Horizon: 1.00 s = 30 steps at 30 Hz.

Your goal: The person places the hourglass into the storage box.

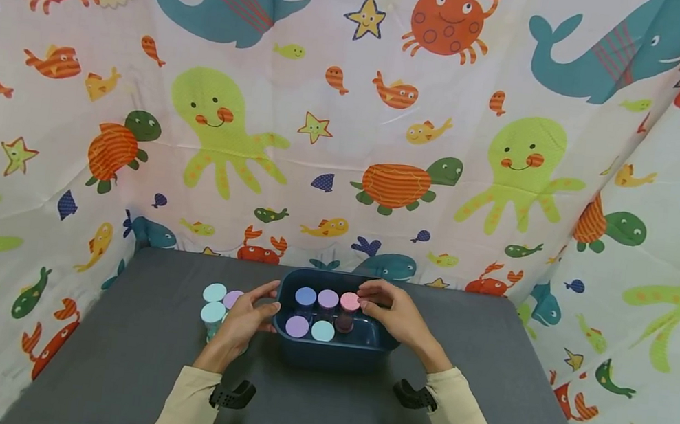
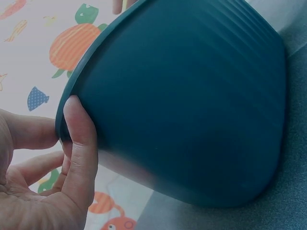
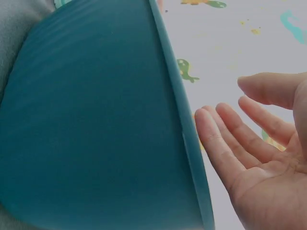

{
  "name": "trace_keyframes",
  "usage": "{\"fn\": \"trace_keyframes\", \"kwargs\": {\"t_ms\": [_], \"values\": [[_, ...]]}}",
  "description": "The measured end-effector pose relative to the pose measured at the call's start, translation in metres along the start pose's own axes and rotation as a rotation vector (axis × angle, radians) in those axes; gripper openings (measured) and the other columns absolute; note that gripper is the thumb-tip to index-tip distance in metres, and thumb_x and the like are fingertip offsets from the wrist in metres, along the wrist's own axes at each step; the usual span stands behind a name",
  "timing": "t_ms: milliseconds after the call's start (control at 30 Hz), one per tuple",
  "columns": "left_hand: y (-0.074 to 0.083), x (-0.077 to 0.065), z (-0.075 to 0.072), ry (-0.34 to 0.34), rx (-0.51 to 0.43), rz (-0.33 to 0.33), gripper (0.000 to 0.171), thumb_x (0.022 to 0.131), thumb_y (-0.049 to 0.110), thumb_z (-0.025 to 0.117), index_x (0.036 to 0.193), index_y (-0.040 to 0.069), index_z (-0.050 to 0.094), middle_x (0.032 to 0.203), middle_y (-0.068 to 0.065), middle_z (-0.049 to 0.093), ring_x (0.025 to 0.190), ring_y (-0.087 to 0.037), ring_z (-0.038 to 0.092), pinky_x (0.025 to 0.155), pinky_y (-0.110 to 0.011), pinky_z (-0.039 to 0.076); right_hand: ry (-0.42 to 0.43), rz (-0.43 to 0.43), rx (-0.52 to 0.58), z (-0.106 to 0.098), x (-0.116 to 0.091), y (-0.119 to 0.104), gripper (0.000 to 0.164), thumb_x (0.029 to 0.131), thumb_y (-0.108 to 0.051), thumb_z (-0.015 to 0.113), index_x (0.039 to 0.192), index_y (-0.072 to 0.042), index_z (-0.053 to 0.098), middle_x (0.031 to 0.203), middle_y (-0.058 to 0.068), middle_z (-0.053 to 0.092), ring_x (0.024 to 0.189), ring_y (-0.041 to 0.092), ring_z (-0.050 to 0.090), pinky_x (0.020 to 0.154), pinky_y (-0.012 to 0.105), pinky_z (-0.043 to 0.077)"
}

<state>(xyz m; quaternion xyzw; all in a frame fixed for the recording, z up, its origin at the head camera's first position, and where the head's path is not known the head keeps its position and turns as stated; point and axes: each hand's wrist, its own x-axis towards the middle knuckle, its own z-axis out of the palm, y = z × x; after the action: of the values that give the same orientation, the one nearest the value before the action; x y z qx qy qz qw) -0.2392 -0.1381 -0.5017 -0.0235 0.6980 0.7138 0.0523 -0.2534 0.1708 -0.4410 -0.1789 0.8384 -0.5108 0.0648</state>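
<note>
In my head view, the dark-blue bin (image 1: 333,358) sits on the grey table (image 1: 132,356), five pastel-lidded jars (image 1: 306,298) inside; my right hand (image 1: 394,314) is at the pink-lidded one (image 1: 349,302), contact unclear. At my left wrist, my left hand (image 2: 62,182) pinches the bin's rim (image 2: 91,50). At my right wrist, the right hand's fingers spread loosely, thumb apart.

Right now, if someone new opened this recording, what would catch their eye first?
Probably the bright sea-creature sheet, which fills most of the head view behind the grey table. Next would come the dark blue bin on that table, with five pastel-lidded containers inside. At its left end the left hand pinches the bin; toward the other end the right hand is beside the pink lid.
</note>
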Motion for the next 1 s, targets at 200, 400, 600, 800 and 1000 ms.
{"fn": "trace_keyframes", "kwargs": {"t_ms": [200,400,600,800,1000], "values": [[0.0,-0.002,-0.001,-0.001,0.001,-0.003,0.05,0.096,0.006,0.059,0.144,0.014,0.049,0.134,-0.015,0.045,0.089,-0.031,0.058,0.061,-0.027,0.057,0.078,0.007,0.125,-0.013,-0.01,0.009,0.034,0.097,-0.013,0.062,0.129,-0.002,0.056,0.127,0.026,0.06,0.11,0.033,0.064,0.086,0.027,0.058],[0.0,-0.003,0.0,-0.001,0.001,-0.006,0.05,0.096,0.007,0.06,0.144,0.013,0.049,0.135,-0.015,0.044,0.095,-0.032,0.057,0.062,-0.026,0.057,0.168,0.0,0.204,-0.024,-0.018,0.026,0.038,0.096,-0.012,0.062,0.129,0.005,0.054,0.124,0.029,0.059,0.109,0.038,0.063,0.083,0.025,0.058],[0.003,-0.005,0.0,-0.002,-0.004,-0.009,0.051,0.095,0.008,0.061,0.145,0.013,0.048,0.135,-0.015,0.044,0.095,-0.028,0.057,0.062,-0.026,0.057,0.282,0.08,0.239,-0.032,-0.026,0.037,0.033,0.097,-0.014,0.062,0.126,0.0,0.057,0.123,0.024,0.061,0.102,0.023,0.065,0.083,0.028,0.058],[0.003,-0.003,0.0,-0.006,-0.005,-0.003,0.052,0.095,0.007,0.061,0.145,0.012,0.048,0.135,-0.016,0.044,0.092,-0.024,0.058,0.062,-0.026,0.057,0.352,0.175,0.25,-0.035,-0.027,0.048,0.031,0.098,-0.015,0.061,0.127,-0.005,0.057,0.128,0.02,0.059,0.108,0.024,0.062,0.086,0.031,0.057],[0.002,-0.002,0.001,-0.005,0.0,-0.002,0.052,0.096,0.007,0.061,0.145,0.012,0.048,0.135,-0.016,0.044,0.094,-0.025,0.058,0.062,-0.026,0.057,0.313,0.248,0.255,-0.036,-0.026,0.051,0.038,0.098,-0.015,0.058,0.136,-0.01,0.052,0.136,0.016,0.054,0.112,0.025,0.059,0.091,0.036,0.056]]}}
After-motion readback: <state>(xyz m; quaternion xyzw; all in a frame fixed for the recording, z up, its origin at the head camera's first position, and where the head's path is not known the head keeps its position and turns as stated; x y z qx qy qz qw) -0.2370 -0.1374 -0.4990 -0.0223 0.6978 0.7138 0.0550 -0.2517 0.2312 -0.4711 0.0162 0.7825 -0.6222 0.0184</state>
